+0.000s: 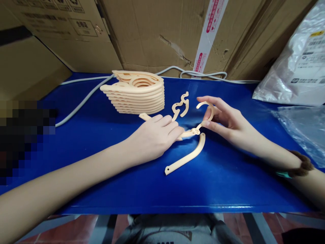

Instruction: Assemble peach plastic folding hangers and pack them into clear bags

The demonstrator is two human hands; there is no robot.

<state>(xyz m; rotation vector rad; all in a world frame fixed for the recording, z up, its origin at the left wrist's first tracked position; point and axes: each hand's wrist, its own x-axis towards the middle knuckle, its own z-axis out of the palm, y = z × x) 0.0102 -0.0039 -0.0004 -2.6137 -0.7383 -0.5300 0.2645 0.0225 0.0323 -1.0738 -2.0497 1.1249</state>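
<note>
My left hand (158, 137) is closed over a cream plastic hanger arm (144, 117), whose ends stick out on both sides of the fingers. My right hand (223, 118) pinches a cream hanger hook (211, 113) between thumb and fingers. The hook's lower end meets the held arm at a round joint (196, 131); whether they are locked together I cannot tell. Just below lies a loose curved hanger arm (186, 158) with a hole at its end. Behind the hands rests a wavy, notched cream piece (180, 105), its near end partly hidden by my left hand.
A neat stack of cream hangers (137, 93) stands at the back left of the blue table (122, 189). White cables (83, 105) run along the back. Cardboard boxes (152, 34) wall off the far side. A plastic-wrapped package (291, 67) and clear bag (304, 125) lie right.
</note>
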